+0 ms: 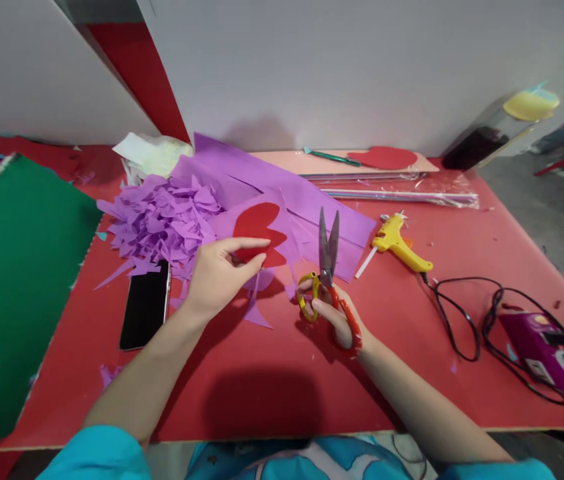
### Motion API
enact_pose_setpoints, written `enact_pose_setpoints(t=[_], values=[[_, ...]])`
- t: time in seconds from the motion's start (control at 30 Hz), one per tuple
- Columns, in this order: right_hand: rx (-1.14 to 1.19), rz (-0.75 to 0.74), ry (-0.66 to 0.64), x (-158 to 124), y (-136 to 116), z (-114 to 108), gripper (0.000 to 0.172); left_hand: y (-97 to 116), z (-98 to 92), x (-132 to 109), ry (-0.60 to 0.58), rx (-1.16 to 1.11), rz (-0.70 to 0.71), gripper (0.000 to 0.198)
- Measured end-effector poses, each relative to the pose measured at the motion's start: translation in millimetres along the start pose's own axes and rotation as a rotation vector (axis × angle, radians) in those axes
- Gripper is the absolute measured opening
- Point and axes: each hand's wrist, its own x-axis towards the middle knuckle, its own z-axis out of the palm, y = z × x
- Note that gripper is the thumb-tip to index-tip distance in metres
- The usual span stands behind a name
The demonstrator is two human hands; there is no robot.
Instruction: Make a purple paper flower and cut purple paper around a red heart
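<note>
Between thumb and fingers, my left hand [215, 277] pinches a red lobed paper cut-out [257, 223]. A piece of purple paper [282, 207] shows right behind the cut-out; I cannot tell whether the fingers grip it too. My right hand [345, 320] has its fingers through the yellow and red handles of a pair of scissors [328, 257]. The blades point away from me and stand slightly apart, to the right of the cut-out and not touching it. Purple offcuts [258, 310] hang or lie just under my left hand.
A heap of purple scraps [162, 217] and a phone [146, 307] lie left. Larger purple sheets [302, 177] spread behind. At right are a yellow glue gun [399, 247], its cord and a purple box [537, 347]. A green board [22, 280] covers the left side.
</note>
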Motion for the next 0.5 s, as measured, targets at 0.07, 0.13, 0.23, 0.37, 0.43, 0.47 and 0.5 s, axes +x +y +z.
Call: enact_pose_setpoints(t=[0.07, 0.13, 0.23, 0.37, 0.43, 0.47, 0.5], values=[[0.070, 0.052, -0.058, 2.9, -1.6, 2.4, 0.038, 7.3, -1.1, 6.8, 0.076, -0.038, 0.005, 0.024], [0.128, 0.064, -0.099, 5.8, -2.3, 4.9, 0.040, 14.4, -0.5, 12.5, 0.132, -0.072, 0.025, 0.023], [0.150, 0.049, -0.175, 10.1, -1.9, 8.2, 0.045, 24.0, 1.2, 17.7, 0.212, -0.089, 0.060, 0.023], [0.052, -0.056, -0.285, 16.9, -3.3, 16.8, 0.058, 32.9, 2.8, 18.0, 0.286, -0.078, 0.076, 0.024], [-0.011, -0.135, -0.287, 20.7, -6.2, 24.5, 0.060, 34.9, 3.8, 15.7, 0.295, -0.078, 0.083, 0.024], [-0.041, -0.167, -0.261, 22.6, -8.0, 29.0, 0.060, 35.2, 4.4, 14.3, 0.294, -0.082, 0.088, 0.024], [-0.070, -0.193, -0.230, 24.3, -9.8, 33.7, 0.061, 35.2, 4.9, 12.8, 0.294, -0.087, 0.092, 0.023]])
